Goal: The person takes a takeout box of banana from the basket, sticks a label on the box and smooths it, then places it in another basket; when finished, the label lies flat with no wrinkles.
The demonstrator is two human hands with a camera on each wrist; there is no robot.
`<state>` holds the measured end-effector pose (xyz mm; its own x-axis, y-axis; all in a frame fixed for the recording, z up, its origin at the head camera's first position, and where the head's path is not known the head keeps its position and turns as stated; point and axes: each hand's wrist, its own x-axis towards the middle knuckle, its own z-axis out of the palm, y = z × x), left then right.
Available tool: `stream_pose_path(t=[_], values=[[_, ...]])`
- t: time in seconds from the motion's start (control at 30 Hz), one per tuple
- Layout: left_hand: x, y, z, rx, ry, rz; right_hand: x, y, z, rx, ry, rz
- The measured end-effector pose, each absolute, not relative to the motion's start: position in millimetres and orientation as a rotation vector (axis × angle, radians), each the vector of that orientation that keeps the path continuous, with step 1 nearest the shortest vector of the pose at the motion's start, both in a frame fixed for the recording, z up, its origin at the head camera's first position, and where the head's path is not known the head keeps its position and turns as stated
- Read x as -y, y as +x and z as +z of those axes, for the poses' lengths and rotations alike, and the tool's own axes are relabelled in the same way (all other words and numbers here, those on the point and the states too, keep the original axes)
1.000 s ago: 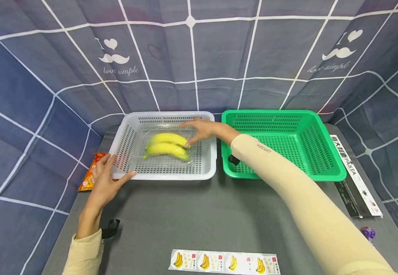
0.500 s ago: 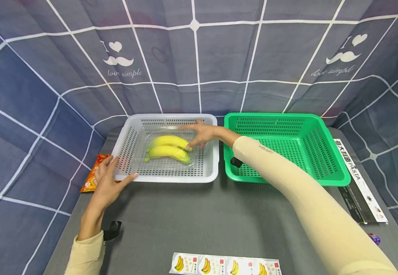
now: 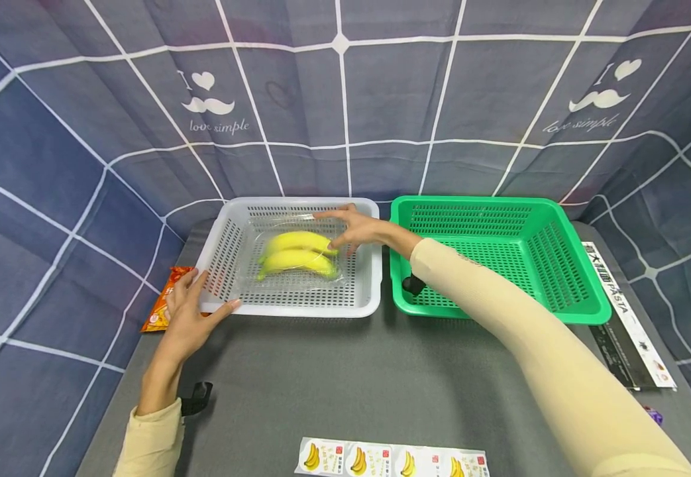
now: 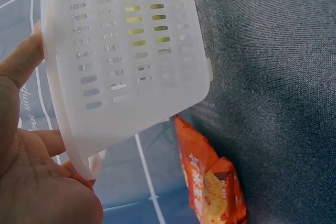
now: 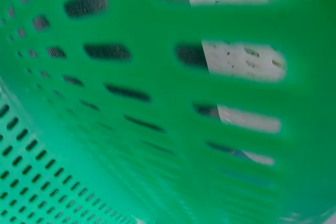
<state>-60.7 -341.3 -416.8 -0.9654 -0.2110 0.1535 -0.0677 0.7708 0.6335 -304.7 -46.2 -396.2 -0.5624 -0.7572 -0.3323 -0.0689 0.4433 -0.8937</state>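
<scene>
Two yellow bananas [image 3: 297, 255] lie in a clear plastic box [image 3: 248, 265], inside the white perforated basket [image 3: 370, 291]. My right hand [image 3: 360, 230] reaches over the basket's right side and grips the box at its right end, thumb by the banana tips and fingers at the far edge. My left hand [image 3: 187, 324] holds the basket's front left corner, with thumb on the front rim and fingers on the left side. In the left wrist view, the left hand [image 4: 37, 166] wraps the rim of the basket [image 4: 131, 77]. The right wrist view shows only basket walls; the right hand is hidden there.
A green perforated basket [image 3: 500, 255] stands right of the white one, under my right forearm. An orange snack bag [image 3: 163, 306] sits by my left hand. A pasta box [image 3: 631, 324] and a small purple item [image 3: 654, 415] lie at right. A banana sticker strip [image 3: 393, 457] lies in front.
The clear box with the bananas has shifted slightly right together with my right hand. My left hand keeps its place on the basket corner. The head view has moved a little.
</scene>
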Motion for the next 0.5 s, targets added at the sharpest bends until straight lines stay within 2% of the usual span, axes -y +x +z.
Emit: stream_pose_path(t=[0.5], values=[[340.4, -56.8, -413.7, 2.762, 0.241, -0.965, 41.8, -298.0, -395.8, -1.888, -0.678, -1.338]])
